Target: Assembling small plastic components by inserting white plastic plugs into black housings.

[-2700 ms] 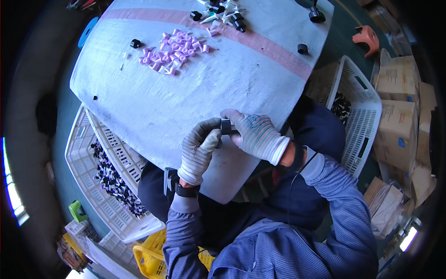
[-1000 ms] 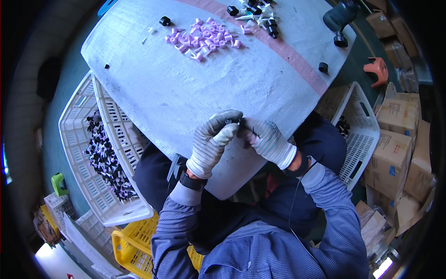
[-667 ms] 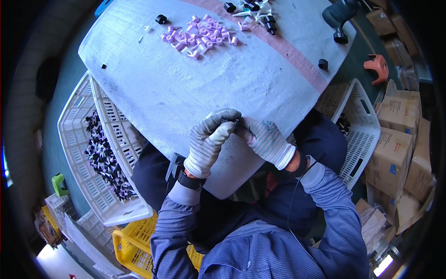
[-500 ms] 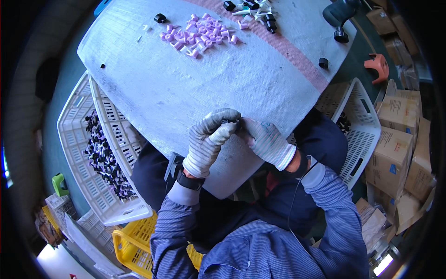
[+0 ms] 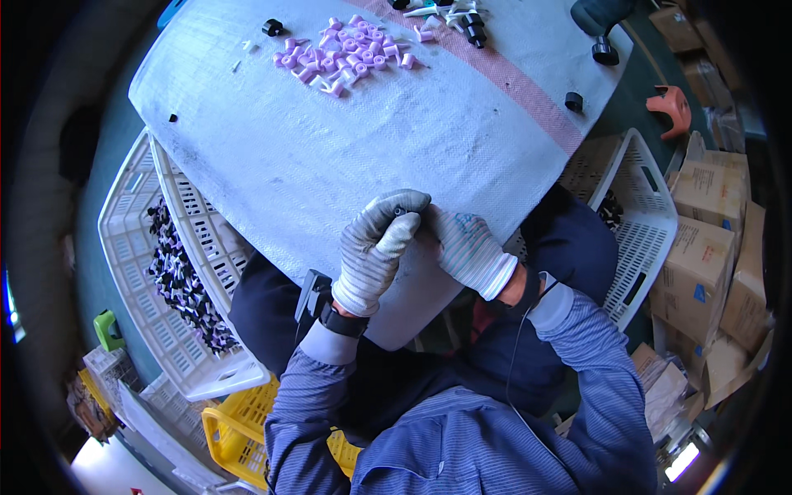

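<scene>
My left hand [image 5: 375, 252], in a striped white glove with grey fingertips, is closed over the near edge of the table. A small black piece [image 5: 399, 212] shows between its thumb and bent fingers; most of it is covered. Touching or nearly touching it, my right hand [image 5: 472, 252], gloved too, has its fingers pressed together. Whatever those fingers hold is hidden. Farther off lies a heap of small lilac plastic nozzle-like pieces [image 5: 351, 56] on the white woven sheet [image 5: 272, 157] that covers the table.
Black caps [image 5: 473, 31] and white and green pieces lie at the far side. A single black cap [image 5: 574, 101] sits near the right edge. At left stands a white crate [image 5: 177, 346] of black and lilac parts; another crate [image 5: 652, 223] and cardboard boxes [image 5: 701, 247] are at right.
The view has shifted slightly, so the table and heap sit a little higher and farther left. Both hands stay together in the same place, with small turns of the wrists.
</scene>
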Demonstrator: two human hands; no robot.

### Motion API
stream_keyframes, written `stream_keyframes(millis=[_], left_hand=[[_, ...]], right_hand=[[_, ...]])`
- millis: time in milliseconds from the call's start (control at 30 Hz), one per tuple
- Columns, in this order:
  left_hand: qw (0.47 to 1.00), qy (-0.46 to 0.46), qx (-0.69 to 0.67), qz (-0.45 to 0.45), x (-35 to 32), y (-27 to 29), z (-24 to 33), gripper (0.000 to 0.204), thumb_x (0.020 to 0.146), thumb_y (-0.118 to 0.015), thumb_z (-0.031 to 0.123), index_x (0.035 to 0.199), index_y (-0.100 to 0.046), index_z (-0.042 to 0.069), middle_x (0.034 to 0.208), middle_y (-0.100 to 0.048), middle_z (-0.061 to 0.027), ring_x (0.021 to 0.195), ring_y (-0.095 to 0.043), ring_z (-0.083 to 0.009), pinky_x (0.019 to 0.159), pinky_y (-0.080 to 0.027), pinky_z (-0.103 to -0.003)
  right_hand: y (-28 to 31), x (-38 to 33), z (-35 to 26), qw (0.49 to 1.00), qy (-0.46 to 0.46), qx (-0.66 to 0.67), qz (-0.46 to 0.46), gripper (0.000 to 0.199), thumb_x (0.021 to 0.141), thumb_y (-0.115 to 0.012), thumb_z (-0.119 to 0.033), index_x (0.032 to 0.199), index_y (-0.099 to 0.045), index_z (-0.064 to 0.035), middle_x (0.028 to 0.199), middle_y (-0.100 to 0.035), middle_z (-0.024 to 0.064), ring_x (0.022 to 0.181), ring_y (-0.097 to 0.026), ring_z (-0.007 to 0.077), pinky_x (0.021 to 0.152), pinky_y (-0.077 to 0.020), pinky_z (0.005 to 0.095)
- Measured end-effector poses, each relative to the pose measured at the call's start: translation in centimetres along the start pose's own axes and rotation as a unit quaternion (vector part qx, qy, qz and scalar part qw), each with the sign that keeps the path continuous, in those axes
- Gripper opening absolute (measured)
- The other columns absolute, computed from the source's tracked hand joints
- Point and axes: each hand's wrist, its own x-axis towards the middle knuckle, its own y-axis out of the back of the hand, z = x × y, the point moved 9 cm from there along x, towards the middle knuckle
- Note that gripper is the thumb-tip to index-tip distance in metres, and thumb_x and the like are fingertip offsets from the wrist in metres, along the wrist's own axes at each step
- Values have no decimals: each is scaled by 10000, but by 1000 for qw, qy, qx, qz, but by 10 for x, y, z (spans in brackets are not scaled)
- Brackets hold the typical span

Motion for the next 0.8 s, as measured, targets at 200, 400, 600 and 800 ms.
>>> stream_keyframes(millis=[200,400,600,800], left_hand=[[1000,-12,3,11,3,-5,-1,226,917,-654,130,1114,-664,17,1089,-663,-61,959,-604,-123,871,-478,-275],[1000,-6,-10,9,4,-6,-4,259,912,-662,128,1143,-655,10,1083,-673,-71,939,-615,-128,846,-491,-271],[997,5,-78,-10,8,-12,6,294,922,-647,127,1167,-634,-36,995,-683,-81,850,-637,-138,809,-504,-268],[999,20,-23,20,2,-9,-5,283,922,-653,124,1171,-638,-10,983,-679,-55,846,-626,-113,809,-502,-253]], right_hand=[[4,-4,6,999,12,0,47,214,934,-539,-220,1084,-585,-75,943,-668,167,834,-647,368,689,-516,460],[9,-3,6,997,27,21,65,187,914,-553,-181,1056,-589,-63,916,-666,156,826,-643,371,671,-510,458],[12,0,1,996,47,-1,74,173,900,-562,-167,1030,-590,-57,889,-658,165,808,-639,369,641,-506,446],[13,-3,-2,994,54,-5,90,180,910,-530,-175,1026,-583,-48,898,-658,182,821,-638,379,688,-504,478]])
